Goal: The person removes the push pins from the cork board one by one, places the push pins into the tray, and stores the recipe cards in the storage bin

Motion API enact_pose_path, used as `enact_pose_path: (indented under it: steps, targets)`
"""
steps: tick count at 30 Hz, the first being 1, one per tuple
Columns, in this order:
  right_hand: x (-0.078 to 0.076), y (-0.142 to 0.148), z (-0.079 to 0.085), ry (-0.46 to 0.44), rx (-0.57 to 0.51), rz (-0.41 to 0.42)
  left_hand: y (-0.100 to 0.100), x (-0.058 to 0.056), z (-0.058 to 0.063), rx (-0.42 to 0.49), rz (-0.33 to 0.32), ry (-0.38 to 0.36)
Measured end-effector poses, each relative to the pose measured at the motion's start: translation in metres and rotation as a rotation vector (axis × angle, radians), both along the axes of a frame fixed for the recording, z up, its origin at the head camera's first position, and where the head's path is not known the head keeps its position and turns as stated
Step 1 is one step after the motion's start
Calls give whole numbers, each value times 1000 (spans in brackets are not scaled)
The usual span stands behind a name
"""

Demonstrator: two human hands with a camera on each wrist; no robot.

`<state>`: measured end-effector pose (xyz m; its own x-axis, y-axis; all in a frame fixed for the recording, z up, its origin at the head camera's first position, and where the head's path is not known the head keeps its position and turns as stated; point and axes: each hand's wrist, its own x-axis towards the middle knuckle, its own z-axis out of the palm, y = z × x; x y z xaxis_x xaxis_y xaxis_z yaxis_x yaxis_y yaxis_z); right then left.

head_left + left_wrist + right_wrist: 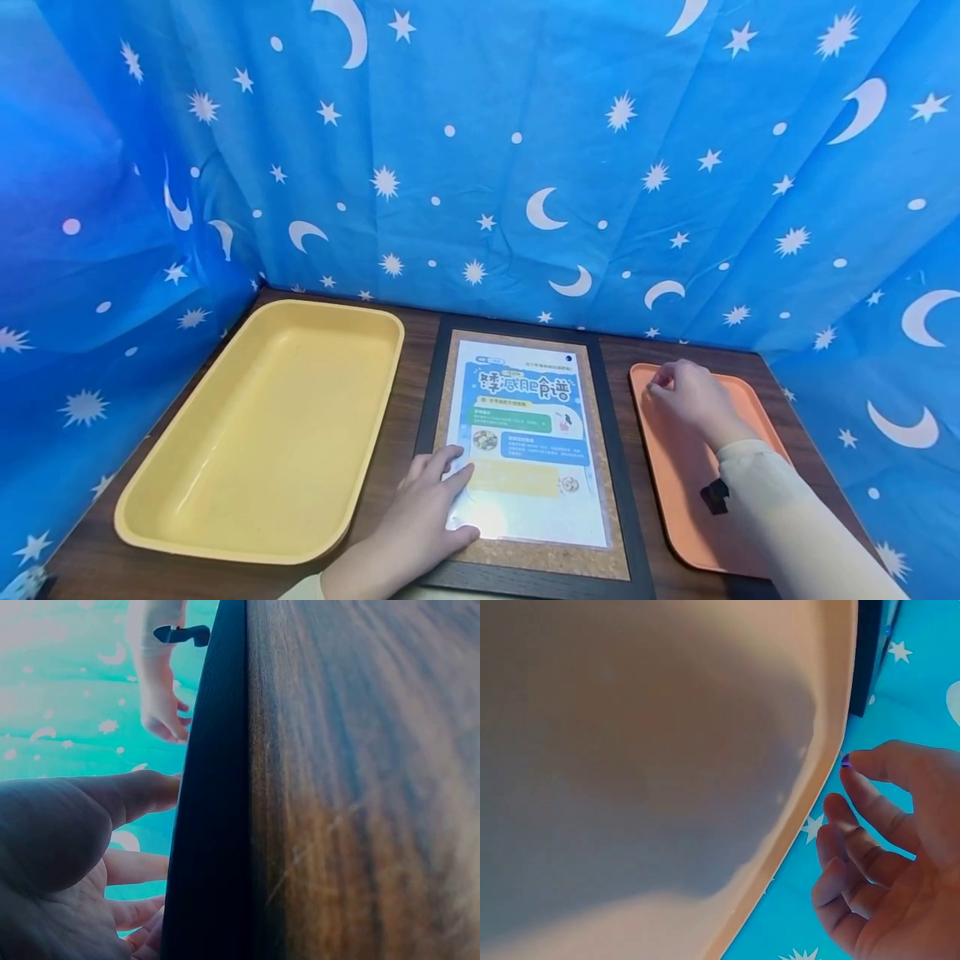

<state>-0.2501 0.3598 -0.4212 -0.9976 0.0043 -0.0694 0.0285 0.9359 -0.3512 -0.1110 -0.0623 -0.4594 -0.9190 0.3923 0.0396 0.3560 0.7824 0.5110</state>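
Observation:
A printed sheet lies on a cork board with a black frame. A small dark pin sits at the sheet's top right corner. My left hand rests with spread fingers on the sheet's lower left edge and the board. Over the orange tray, my right hand pinches a tiny purple push pin between thumb and index finger. Fingertips hide most of that pin. Its other fingers are loosely curled.
To the left stands a deep yellow tray on the dark wooden table. A blue cloth with white moons and stars hangs behind and at both sides. A black strap piece is at the right wrist.

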Motion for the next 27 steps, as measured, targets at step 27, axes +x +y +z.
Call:
enact_pose_path:
  steps: [27]
  targets:
    - [-4, 13, -7, -53, 141, 67, 0, -1, 0, -9, 2, -4]
